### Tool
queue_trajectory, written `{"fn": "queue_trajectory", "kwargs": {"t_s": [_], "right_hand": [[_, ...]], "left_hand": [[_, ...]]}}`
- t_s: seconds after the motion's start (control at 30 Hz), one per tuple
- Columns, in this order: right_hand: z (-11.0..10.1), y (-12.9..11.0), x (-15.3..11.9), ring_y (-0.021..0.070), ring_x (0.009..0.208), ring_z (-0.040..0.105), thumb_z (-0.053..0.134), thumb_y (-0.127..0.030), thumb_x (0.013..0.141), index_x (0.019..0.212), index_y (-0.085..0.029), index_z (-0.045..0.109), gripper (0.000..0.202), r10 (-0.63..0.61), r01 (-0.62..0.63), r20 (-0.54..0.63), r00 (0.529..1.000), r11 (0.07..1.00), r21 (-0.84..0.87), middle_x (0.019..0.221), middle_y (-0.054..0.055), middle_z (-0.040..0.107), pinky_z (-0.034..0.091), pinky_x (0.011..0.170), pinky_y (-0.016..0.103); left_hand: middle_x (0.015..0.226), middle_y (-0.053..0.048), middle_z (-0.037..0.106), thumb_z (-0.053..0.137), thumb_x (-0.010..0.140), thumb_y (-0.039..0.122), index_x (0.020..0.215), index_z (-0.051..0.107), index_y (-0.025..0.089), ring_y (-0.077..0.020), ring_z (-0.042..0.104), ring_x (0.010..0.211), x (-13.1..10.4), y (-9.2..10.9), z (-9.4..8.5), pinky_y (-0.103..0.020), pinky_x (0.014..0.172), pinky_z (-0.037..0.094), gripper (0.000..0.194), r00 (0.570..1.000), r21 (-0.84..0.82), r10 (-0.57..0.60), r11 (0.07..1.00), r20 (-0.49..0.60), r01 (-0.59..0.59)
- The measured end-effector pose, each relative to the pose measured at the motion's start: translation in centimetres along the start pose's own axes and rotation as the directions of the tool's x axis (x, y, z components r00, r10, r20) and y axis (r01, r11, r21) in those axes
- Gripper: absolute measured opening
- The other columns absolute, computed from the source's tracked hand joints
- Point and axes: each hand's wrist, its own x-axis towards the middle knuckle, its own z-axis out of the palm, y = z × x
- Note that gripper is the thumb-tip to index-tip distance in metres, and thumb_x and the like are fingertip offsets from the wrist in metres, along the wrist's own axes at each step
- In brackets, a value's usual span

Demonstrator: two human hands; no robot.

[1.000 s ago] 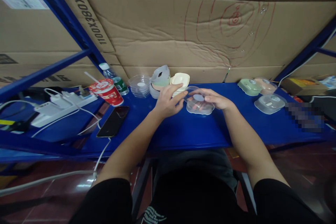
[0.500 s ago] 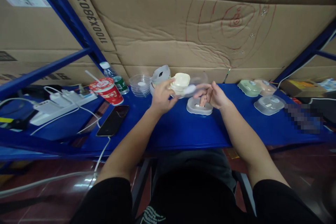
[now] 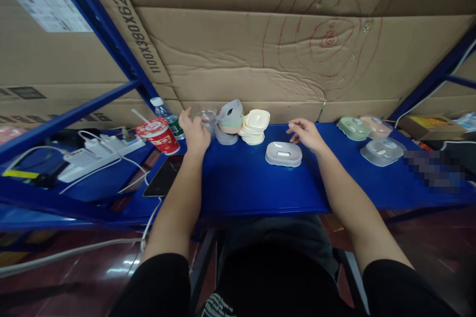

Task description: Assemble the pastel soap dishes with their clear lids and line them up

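Note:
My left hand (image 3: 196,133) is at the stack of clear plastic covers (image 3: 208,118), its fingers apart and partly in front of it; whether it touches them I cannot tell. Just right of that stands a stack of grey, green and pinkish soap-box-like trays (image 3: 231,118). Beside it is a pile of cream-coloured pieces (image 3: 257,121). A grey oval tray with a white slot-shaped centre (image 3: 283,154) lies alone on the blue table. Over the table to its upper right, my right hand (image 3: 307,134) is empty, fingers loosely bent and apart.
At right sit a green covered box (image 3: 353,129), a pinkish one (image 3: 376,128) and a grey one (image 3: 383,151). On the left are a red cup with a straw (image 3: 159,137), a bottle (image 3: 173,123), a phone (image 3: 162,178) and a power strip (image 3: 102,158). Cardboard (image 3: 223,59) walls the back.
My left hand has moved left, from the cream pieces to the clear covers. My right hand has drawn back a little from the grey tray. The blurred clear-and-white thing between them is gone from there.

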Motion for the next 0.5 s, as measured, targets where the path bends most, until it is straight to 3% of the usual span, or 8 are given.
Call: {"fn": "queue_trajectory", "kwargs": {"t_s": [0.1, 0.17, 0.3, 0.43, 0.5], "right_hand": [[-0.7, 0.5, 0.0, 0.0175, 0.066, 0.073, 0.076, -0.061, 0.086, 0.120, -0.021, 0.070, 0.053, -0.103, 0.112, 0.055, 0.993, 0.973, -0.204, 0.100, 0.009, 0.080, 0.063, 0.063, 0.034], [-1.2, 0.4, -0.3, 0.0248, 0.088, 0.078, 0.077, -0.061, 0.085, 0.130, -0.020, 0.070, 0.061, -0.128, 0.179, 0.161, 0.979, 0.915, -0.361, 0.113, 0.012, 0.080, 0.065, 0.085, 0.045], [-1.2, -0.5, -1.4, 0.0382, 0.138, 0.063, 0.087, -0.066, 0.072, 0.153, -0.022, 0.059, 0.097, 0.051, 0.240, 0.443, 0.895, 0.781, -0.576, 0.154, 0.018, 0.063, 0.048, 0.119, 0.057], [0.9, -0.5, -2.3, 0.0431, 0.151, 0.049, 0.094, -0.064, 0.060, 0.162, -0.023, 0.050, 0.118, 0.098, 0.376, 0.577, 0.811, 0.668, -0.642, 0.164, 0.017, 0.052, 0.041, 0.124, 0.058], [2.1, -0.2, -2.6, 0.0447, 0.150, 0.049, 0.096, -0.060, 0.059, 0.161, -0.023, 0.051, 0.118, 0.080, 0.423, 0.595, 0.800, 0.628, -0.653, 0.162, 0.018, 0.054, 0.043, 0.121, 0.059]], "left_hand": [[0.165, -0.018, 0.040, 0.061, 0.079, 0.014, 0.112, 0.070, 0.017, -0.0432, 0.024, 0.160, -0.4, -0.3, 0.8, -0.067, 0.131, 0.018, 0.035, 0.998, 0.003, -0.043, 0.999, 0.037, 0.043], [0.167, -0.019, 0.039, 0.062, 0.079, 0.014, 0.129, 0.067, 0.017, -0.0433, 0.024, 0.160, -0.5, -0.3, 1.0, -0.067, 0.131, 0.018, 0.050, 0.996, 0.009, -0.083, 0.997, 0.036, 0.082], [0.164, -0.023, 0.044, 0.061, 0.077, 0.013, 0.150, 0.051, 0.012, -0.0416, 0.033, 0.157, -0.6, 0.7, 0.7, -0.063, 0.130, 0.021, 0.074, 0.987, 0.001, -0.156, 0.988, -0.043, 0.156], [0.151, -0.023, 0.055, 0.057, 0.086, 0.019, 0.153, 0.044, 0.011, -0.0337, 0.048, 0.147, -1.1, 3.7, 0.2, -0.055, 0.126, 0.035, 0.068, 0.953, -0.113, -0.104, 0.991, -0.284, 0.074], [0.141, -0.018, 0.062, 0.053, 0.093, 0.025, 0.149, 0.049, 0.015, -0.0286, 0.059, 0.134, -1.9, 6.1, 0.0, -0.049, 0.117, 0.046, 0.056, 0.963, -0.185, -0.005, 0.982, -0.268, -0.047]]}}
